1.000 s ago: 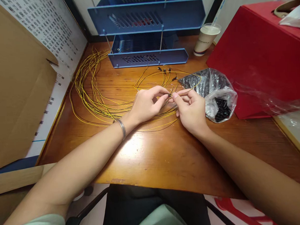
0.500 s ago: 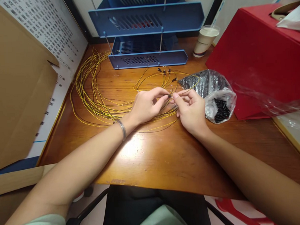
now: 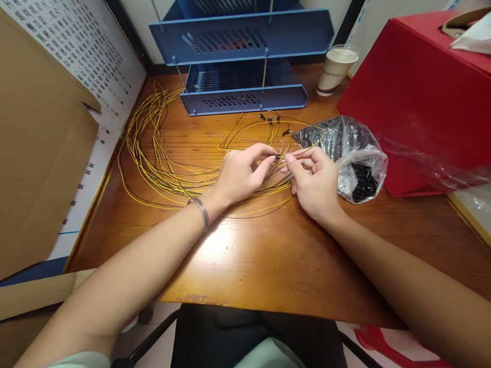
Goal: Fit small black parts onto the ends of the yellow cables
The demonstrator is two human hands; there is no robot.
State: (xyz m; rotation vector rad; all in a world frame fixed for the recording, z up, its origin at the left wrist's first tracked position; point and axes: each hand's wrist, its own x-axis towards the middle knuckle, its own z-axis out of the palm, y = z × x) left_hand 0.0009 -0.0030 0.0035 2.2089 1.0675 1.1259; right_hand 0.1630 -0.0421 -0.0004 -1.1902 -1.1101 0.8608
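My left hand (image 3: 243, 173) and my right hand (image 3: 315, 182) meet fingertip to fingertip over the wooden desk (image 3: 273, 253). The left thumb and forefinger pinch the end of a thin yellow wire with a small black piece at its tip (image 3: 277, 157). The right thumb and forefinger pinch the same spot from the other side. A loose bundle of yellow wires (image 3: 155, 155) loops across the desk to the left. Several wire ends with black tips (image 3: 272, 119) lie just beyond my hands. A silver bangle (image 3: 201, 209) circles my left wrist.
A clear plastic bag of small black parts (image 3: 356, 163) lies right of my right hand. A blue two-tier tray (image 3: 240, 65) stands at the back, a paper cup (image 3: 336, 69) beside it. A red box (image 3: 424, 100) fills the right, cardboard (image 3: 27, 139) the left.
Both hands hold the same pinch; the fingertips shifted only slightly. The view has dipped a little, nothing else moved.
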